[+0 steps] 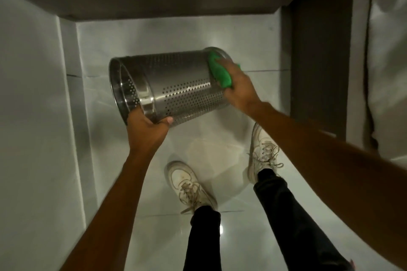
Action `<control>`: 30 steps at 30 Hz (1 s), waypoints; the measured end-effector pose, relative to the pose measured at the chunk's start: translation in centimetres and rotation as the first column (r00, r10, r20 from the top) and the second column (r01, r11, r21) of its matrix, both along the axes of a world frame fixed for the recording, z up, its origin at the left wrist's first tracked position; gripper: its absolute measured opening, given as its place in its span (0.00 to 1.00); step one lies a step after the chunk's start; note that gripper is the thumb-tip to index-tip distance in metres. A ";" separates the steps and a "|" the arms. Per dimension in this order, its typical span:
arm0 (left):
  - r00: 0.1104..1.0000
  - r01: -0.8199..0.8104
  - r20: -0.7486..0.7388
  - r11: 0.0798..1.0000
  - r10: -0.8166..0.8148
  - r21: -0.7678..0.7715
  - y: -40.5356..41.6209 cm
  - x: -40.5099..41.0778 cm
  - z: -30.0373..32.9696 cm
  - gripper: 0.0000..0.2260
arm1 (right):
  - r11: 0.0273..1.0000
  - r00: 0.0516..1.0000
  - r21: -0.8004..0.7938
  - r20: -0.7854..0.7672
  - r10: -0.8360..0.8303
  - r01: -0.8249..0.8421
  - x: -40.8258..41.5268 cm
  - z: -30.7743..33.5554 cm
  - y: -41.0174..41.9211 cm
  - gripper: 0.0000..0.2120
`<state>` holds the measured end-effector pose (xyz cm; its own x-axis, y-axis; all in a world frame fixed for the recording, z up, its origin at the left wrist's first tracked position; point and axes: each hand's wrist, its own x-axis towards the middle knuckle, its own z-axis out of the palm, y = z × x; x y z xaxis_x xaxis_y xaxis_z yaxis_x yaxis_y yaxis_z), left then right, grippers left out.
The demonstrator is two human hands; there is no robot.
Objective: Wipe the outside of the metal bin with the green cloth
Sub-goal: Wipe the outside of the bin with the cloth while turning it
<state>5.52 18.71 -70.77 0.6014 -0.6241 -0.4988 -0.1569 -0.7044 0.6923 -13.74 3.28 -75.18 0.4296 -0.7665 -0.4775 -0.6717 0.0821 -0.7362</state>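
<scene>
A perforated steel bin [176,86] is held on its side above the floor, its open mouth pointing left and its base to the right. My left hand [147,132] grips the rim at the lower left, thumb on the outside. My right hand [239,84] presses a green cloth [220,71] against the outside wall near the bin's base end. Part of the cloth is hidden under my fingers.
I stand on a glossy pale tiled floor [220,35], with both white sneakers [189,185] below the bin. A white wall [33,94] runs along the left, a dark door frame [319,61] stands at the right, and a grey surface overhangs at the top.
</scene>
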 end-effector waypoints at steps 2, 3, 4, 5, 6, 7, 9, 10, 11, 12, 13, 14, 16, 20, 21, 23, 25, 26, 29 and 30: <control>1.000 0.002 -0.006 1.000 -0.002 0.008 0.2 0.0 0.2 0.27 | 1.000 0.997 0.024 -0.078 0.010 -0.009 -2.6 -0.1 1.0 0.30; 1.000 0.009 0.001 1.000 -0.009 0.014 0.1 0.0 0.3 0.27 | 1.000 0.991 0.003 -0.130 -0.017 0.018 -3.7 -0.3 0.5 0.27; 1.000 0.010 0.004 1.000 -0.010 0.019 -0.1 0.0 0.3 0.27 | 0.997 0.983 -0.029 -0.169 -0.076 0.072 -4.2 -0.5 -0.3 0.25; 1.000 0.008 0.005 1.000 -0.008 0.018 -0.3 0.2 0.2 0.25 | 0.990 0.975 -0.056 -0.176 -0.138 0.131 -4.1 -0.5 -1.1 0.25; 1.000 0.009 0.013 1.000 -0.009 0.017 -0.5 0.4 0.1 0.23 | 0.983 0.972 -0.054 -0.153 -0.179 0.173 -3.4 -0.5 -2.0 0.27; 1.000 0.013 0.026 1.000 -0.013 0.018 -0.5 0.8 -0.1 0.21 | 0.982 0.974 -0.031 -0.128 -0.188 0.186 -2.1 -0.4 -2.5 0.29; 0.999 0.022 0.047 1.000 -0.023 0.018 -0.3 1.4 -0.5 0.18 | 0.993 0.976 -0.062 -0.189 -0.109 0.098 1.6 -0.2 -2.2 0.30; 0.998 0.033 0.050 0.999 -0.033 0.008 -0.2 1.7 -0.7 0.19 | 0.990 0.970 -0.141 -0.239 -0.050 0.016 3.6 0.1 -1.6 0.26; 0.997 0.049 0.054 0.999 -0.049 -0.006 0.0 1.8 -0.8 0.19 | 0.972 0.971 -0.229 -0.239 -0.002 -0.055 5.8 0.6 -0.6 0.23; 0.996 0.069 0.064 0.997 -0.067 -0.018 0.2 1.8 -0.8 0.19 | 0.945 0.979 -0.309 -0.197 0.045 -0.106 7.8 1.2 0.4 0.22; 0.993 0.091 0.078 0.996 -0.089 -0.019 0.4 1.8 -0.8 0.19 | 0.916 0.985 -0.375 -0.146 0.092 -0.141 9.7 1.8 1.4 0.24; 0.991 0.105 0.088 0.994 -0.103 -0.015 0.7 1.7 -0.8 0.19 | 0.900 0.989 -0.411 -0.088 0.118 -0.144 11.3 2.3 2.2 0.26; 0.994 0.086 0.073 0.996 -0.085 -0.017 0.9 1.4 -0.7 0.20 | 0.925 0.993 -0.369 0.037 0.112 -0.090 12.3 2.6 2.7 0.29; 0.999 0.042 0.031 0.999 -0.042 0.019 0.4 0.3 0.0 0.23 | 0.955 0.999 -0.298 -0.048 -0.002 -0.012 6.9 0.2 -0.5 0.24; 0.999 0.049 0.015 0.998 -0.049 0.027 0.2 0.3 0.1 0.24 | 0.966 0.989 -0.251 -0.114 -0.099 0.068 4.9 -0.6 -1.8 0.23; 0.997 0.081 -0.004 0.996 -0.081 0.040 0.0 0.4 0.1 0.26 | 0.976 0.954 -0.125 -0.225 -0.201 0.176 2.4 -1.0 -3.7 0.24; 0.995 0.103 0.009 0.994 -0.103 0.034 -0.2 0.5 0.1 0.27 | 0.985 0.967 -0.117 -0.206 -0.147 0.125 3.4 0.2 -2.9 0.22; 0.996 0.092 0.014 0.996 -0.092 0.012 -0.2 0.4 0.2 0.27 | 0.983 0.986 -0.176 -0.144 -0.087 0.061 4.9 1.1 -1.8 0.22; 0.993 0.103 0.053 0.995 -0.103 -0.008 0.2 0.0 0.2 0.18 | 0.898 0.988 -0.417 -0.009 0.153 -0.143 11.1 4.2 2.9 0.26; 0.986 0.142 0.090 0.990 -0.140 -0.015 0.5 -0.1 0.1 0.10 | 0.853 0.969 -0.486 0.044 0.243 -0.192 13.0 4.9 4.5 0.28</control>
